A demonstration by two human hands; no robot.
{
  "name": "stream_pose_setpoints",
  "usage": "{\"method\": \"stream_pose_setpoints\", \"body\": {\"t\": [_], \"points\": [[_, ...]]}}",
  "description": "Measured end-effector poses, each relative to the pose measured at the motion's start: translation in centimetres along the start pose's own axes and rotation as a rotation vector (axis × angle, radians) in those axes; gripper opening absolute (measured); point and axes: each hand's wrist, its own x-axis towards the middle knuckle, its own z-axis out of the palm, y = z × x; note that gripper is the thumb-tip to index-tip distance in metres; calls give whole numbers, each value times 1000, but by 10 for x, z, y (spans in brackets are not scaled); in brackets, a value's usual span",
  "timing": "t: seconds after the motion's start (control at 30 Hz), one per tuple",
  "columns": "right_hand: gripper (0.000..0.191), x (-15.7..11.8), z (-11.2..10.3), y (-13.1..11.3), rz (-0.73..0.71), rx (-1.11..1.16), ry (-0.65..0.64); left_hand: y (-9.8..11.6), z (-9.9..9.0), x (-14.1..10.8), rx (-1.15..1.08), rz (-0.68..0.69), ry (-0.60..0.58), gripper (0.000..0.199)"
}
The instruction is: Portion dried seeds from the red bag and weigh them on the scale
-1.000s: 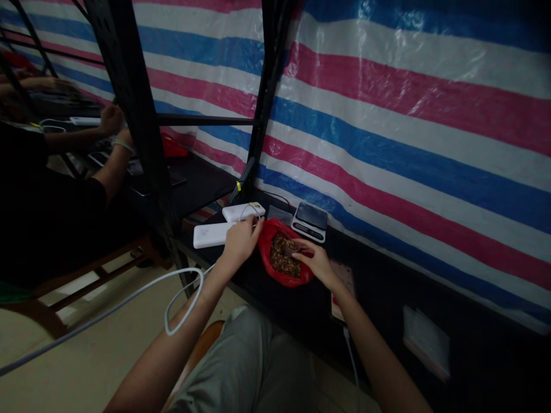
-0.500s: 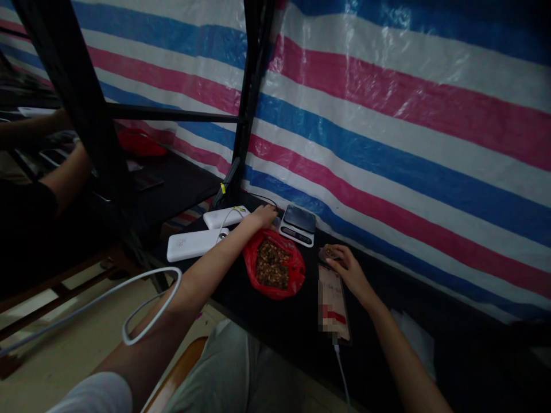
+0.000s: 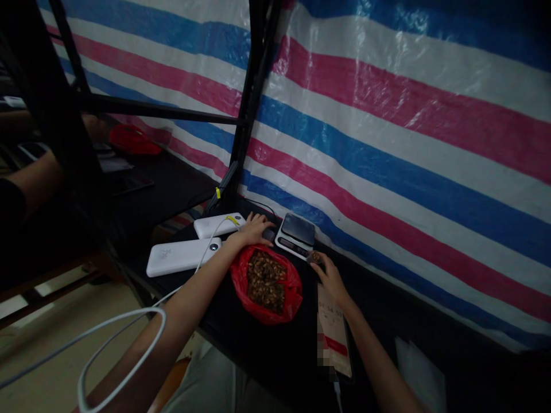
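My right hand [image 3: 331, 281] pinches a small dark holder of brown pieces [image 3: 315, 257], close to the front corner of a digital kitchen scale [image 3: 297, 232]. The scale's dark top shows no readable figures. My left hand [image 3: 256, 230] lies flat on the black table [image 3: 275, 350], fingers apart, holding nothing, just beyond an open red plastic bag [image 3: 267, 310]. That bag is full of brown pieces [image 3: 266, 281]. A small dark object [image 3: 269, 234] sits between my left hand and the scale. Under my right wrist lies a phone [image 3: 333, 335], its screen pixelated.
Two white power banks [image 3: 181, 257] lie left of the bag, with a white cable [image 3: 120, 338] running over my left forearm. A black metal frame [image 3: 243, 120] stands before a striped tarp [image 3: 387, 143]. Beyond it, a co-worker's arm [image 3: 30, 178] and another red bag [image 3: 133, 140] show.
Both hands have left the bag since the oldest frame. My right hand has moved from beside the phone's top toward the scale's front corner. The view has shifted slightly.
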Motion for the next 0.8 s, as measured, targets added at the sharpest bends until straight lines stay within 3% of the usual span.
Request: {"method": "stream_pose_setpoints", "body": {"t": [0.27,0.6,0.8], "points": [[34,0,-5,2,-30,-154,-21,1,-5,-8,6,70,-82,62],[34,-2,-7,-8,-73,-375,-43,1,-3,-8,33,127,76,53],[35,3,-7,-11,-111,-469,-30,6,-8,-7,6,89,155,52]]}}
